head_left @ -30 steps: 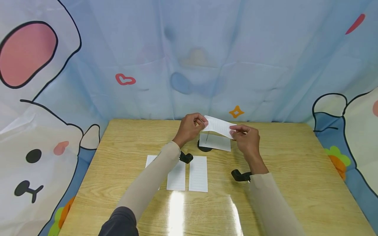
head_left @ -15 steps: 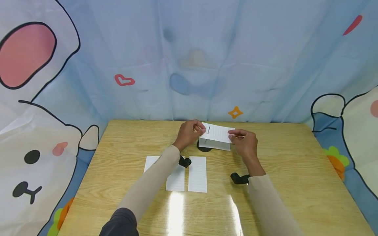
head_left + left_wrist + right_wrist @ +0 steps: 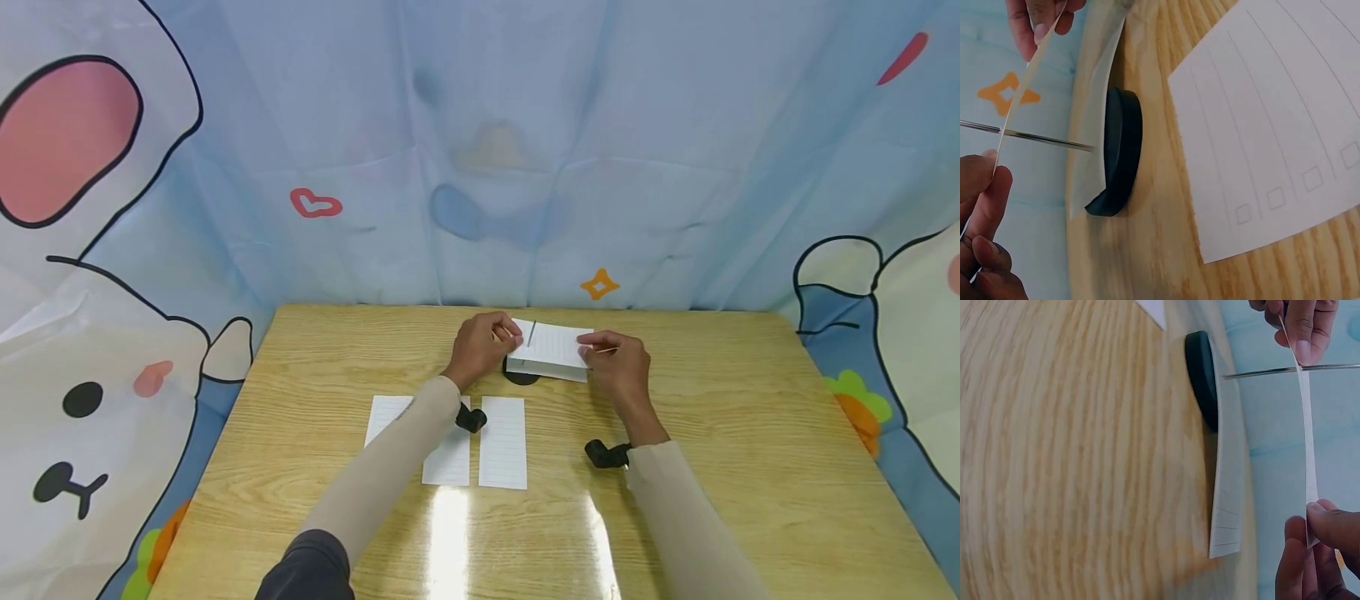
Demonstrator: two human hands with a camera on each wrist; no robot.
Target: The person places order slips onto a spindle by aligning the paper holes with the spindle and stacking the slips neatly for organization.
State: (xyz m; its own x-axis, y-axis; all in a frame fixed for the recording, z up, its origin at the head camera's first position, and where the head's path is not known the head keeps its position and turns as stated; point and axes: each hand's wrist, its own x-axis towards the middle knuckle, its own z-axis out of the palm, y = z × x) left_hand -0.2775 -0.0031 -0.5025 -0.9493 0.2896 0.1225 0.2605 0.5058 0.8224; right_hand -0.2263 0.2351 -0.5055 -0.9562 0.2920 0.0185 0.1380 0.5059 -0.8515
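My left hand [image 3: 482, 346] and right hand [image 3: 621, 362] pinch opposite ends of a white lined paper sheet [image 3: 558, 340]. The thin metal spike of a paper spike [image 3: 1047, 140] passes through this sheet near its left end, beside my left fingertips. In the right wrist view the sheet hangs part-way along the rod, bowed slightly. Below it, a second sheet [image 3: 1227, 487] sits low on the same rod, over the round black base [image 3: 1124, 150]. The base is mostly covered in the head view, its front edge showing under the lower sheet.
Closer to me on the wooden table [image 3: 750, 433] lie three lined sheets in a row: a right one [image 3: 502, 442], a middle one [image 3: 447, 457] and a left one [image 3: 384, 408], partly hidden by my left sleeve. A printed curtain [image 3: 375, 125] hangs behind the table.
Both hands have lowered the held sheet toward the sheet below. The spike, earlier hidden behind the held sheet, now sticks up through it.
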